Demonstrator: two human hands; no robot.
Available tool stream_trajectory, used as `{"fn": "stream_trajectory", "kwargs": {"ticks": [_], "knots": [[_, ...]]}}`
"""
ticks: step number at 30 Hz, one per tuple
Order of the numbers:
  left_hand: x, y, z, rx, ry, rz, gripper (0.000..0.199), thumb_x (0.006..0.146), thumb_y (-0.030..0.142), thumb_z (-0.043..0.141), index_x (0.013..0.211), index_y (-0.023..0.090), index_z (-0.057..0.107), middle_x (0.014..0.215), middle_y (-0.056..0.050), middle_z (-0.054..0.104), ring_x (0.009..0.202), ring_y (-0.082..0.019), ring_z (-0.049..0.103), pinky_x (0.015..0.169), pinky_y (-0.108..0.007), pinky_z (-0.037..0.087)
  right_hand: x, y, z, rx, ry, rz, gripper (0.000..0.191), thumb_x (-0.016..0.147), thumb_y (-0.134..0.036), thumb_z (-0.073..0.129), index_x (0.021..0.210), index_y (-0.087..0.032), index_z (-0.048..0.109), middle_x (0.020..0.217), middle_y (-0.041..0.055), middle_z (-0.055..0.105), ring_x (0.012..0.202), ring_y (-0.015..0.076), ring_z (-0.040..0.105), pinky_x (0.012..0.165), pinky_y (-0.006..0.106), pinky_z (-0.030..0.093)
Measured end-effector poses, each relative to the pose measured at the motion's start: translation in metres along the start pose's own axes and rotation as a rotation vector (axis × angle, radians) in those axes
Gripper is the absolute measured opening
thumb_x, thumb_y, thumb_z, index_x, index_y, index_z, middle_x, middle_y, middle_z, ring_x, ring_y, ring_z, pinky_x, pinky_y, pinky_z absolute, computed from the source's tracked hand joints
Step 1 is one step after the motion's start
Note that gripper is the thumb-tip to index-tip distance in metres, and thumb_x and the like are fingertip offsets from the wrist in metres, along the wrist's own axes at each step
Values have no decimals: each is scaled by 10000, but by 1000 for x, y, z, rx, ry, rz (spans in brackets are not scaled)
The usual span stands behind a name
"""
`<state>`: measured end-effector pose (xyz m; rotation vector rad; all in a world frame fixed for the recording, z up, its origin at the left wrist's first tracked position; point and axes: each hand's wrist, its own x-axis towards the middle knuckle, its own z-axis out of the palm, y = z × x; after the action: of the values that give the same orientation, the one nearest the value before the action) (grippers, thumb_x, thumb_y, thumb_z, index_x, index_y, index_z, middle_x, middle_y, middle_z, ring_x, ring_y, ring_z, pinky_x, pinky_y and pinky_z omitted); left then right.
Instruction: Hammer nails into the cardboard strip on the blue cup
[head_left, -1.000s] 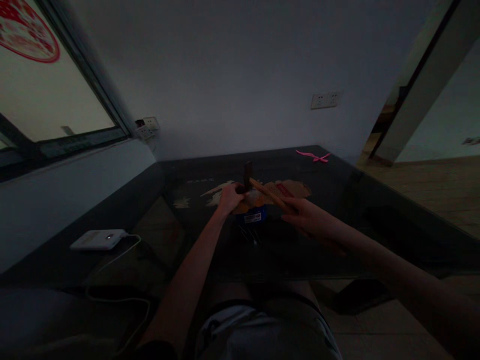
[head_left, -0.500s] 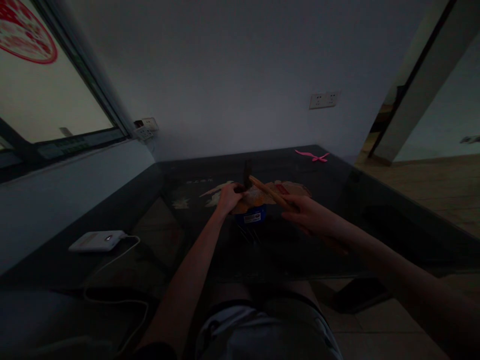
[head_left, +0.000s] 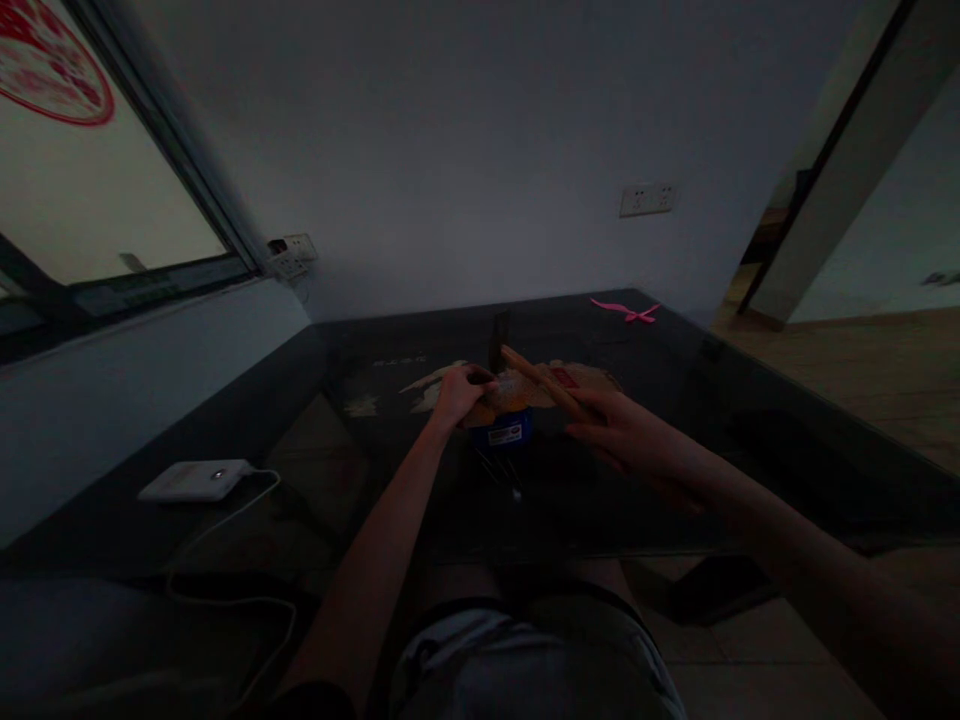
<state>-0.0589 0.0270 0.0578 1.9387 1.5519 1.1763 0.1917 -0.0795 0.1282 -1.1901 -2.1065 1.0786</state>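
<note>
Right grip [head_left: 611, 425] wrapped round hammer handle [head_left: 544, 380] — head [head_left: 497, 343] beyond it; left grip [head_left: 461, 392] at the cardboard [head_left: 596, 377], hold unclear.

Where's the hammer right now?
Head view, near the centre: the hammer is in the right hand, its dark head by the brown cardboard, just right of the left hand.

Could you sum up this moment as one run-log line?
Left hand: at cardboard | Right hand: gripping hammer | Blue tub: below cardboard | Table: cabled white device, pink strip
</note>
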Motion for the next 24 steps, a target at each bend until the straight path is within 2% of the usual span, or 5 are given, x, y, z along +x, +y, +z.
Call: {"fn": "stream_trajectory", "kwargs": {"ticks": [4,7,12,17,24], "knots": [[-1,1,0,-101,-13,19,140,669,178,682,801,129,676,815,-74,695,772,-182,641,748,-310,494,-19,-2,-3,76,31,52,487,782,-291,541,1238,-133,474,541,-81,436,343,60,403,310,168,323],[-1,2,-1,-232,-47,23,262,659,167,692,912,129,634,830,-70,688,780,-173,644,745,-311,505,-33,3,-1,146,30,104,537,799,-330,525,1288,-134,423,511,-97,396,322,61,383,296,169,329],[4,2,-4,-350,-119,91,432,624,136,716,1027,131,561,936,-86,655,829,-157,634,786,-322,507,-46,14,5,191,35,133,549,788,-334,546,1291,-141,440,553,-80,424,351,51,395,309,160,330],[0,-4,-11,-196,-53,103,399,635,179,715,1011,144,587,1008,-92,636,919,-174,616,802,-309,497,-40,11,5,202,35,129,524,784,-323,538,1268,-145,451,531,-90,411,342,60,396,309,167,334],[-10,-2,-16,-89,56,-4,207,684,189,665,883,134,647,889,-75,687,815,-162,642,762,-292,498,-14,-4,7,176,15,-15,464,801,-294,524,1242,-157,474,518,-81,446,355,73,415,323,174,325]]}}
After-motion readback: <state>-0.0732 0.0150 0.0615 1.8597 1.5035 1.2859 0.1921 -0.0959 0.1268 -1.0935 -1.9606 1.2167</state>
